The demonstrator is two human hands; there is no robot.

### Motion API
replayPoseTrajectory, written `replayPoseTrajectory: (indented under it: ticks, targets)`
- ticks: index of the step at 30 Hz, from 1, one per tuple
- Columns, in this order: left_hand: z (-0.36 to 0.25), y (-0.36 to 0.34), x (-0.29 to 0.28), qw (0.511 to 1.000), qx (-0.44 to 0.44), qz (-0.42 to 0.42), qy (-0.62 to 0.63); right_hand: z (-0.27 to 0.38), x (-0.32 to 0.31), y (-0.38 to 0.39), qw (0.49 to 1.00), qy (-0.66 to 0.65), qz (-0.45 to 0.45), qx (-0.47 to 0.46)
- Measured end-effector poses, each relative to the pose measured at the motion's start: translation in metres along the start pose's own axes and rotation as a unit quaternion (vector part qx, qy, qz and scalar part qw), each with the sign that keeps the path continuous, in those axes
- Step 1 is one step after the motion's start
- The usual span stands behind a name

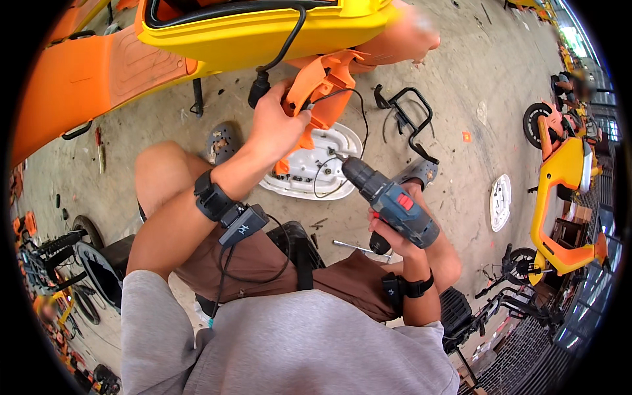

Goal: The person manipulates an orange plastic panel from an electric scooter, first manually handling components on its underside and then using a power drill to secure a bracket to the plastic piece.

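My left hand (280, 125) is closed on an orange plastic cover (339, 99), which sits against the underside of a yellow scooter body (263, 46). A thin black cable (361, 108) loops out from the cover, and a thicker cable with a black plug (260, 89) hangs beside my left fingers. My right hand (397, 234) grips a blue and black cordless drill (401, 207) by its handle. The drill's chuck points up and left, toward the cover but apart from it. Below the cover, a white tray-like panel (276, 187) holds several small screws and fasteners.
On the floor lie a black metal bracket (421, 108), a silver wrench-like tool (359, 248) and a red-handled screwdriver (100, 148). Orange scooter panels (79, 85) extend left. Another yellow scooter frame (550, 191) and a second white panel (501, 204) are at right.
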State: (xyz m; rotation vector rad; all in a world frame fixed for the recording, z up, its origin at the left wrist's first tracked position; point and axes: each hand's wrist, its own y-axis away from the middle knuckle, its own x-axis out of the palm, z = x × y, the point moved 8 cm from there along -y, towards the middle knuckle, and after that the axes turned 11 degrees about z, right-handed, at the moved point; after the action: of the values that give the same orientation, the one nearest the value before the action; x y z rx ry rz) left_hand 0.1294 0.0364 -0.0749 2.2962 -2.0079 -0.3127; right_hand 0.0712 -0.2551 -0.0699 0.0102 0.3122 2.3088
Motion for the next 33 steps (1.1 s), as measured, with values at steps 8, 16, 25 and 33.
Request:
replayPoseTrajectory:
  ticks: [8,16,25,33]
  targets:
    - [-0.008,-0.003,0.003,1.0,0.012,-0.004,0.001,-0.004,-0.003,0.005,0.968,0.239,0.001,-0.084]
    - [-0.01,0.0,0.008,1.0,-0.005,0.009,0.03,0.003,-0.002,-0.001,0.961,0.274,0.019,-0.021]
    - [-0.01,0.0,0.007,1.0,0.003,0.009,0.029,0.001,-0.001,-0.003,0.961,0.278,0.004,0.001]
    - [-0.007,0.001,0.009,0.998,-0.025,0.027,0.05,0.017,-0.006,0.0,0.953,0.284,-0.028,-0.104]
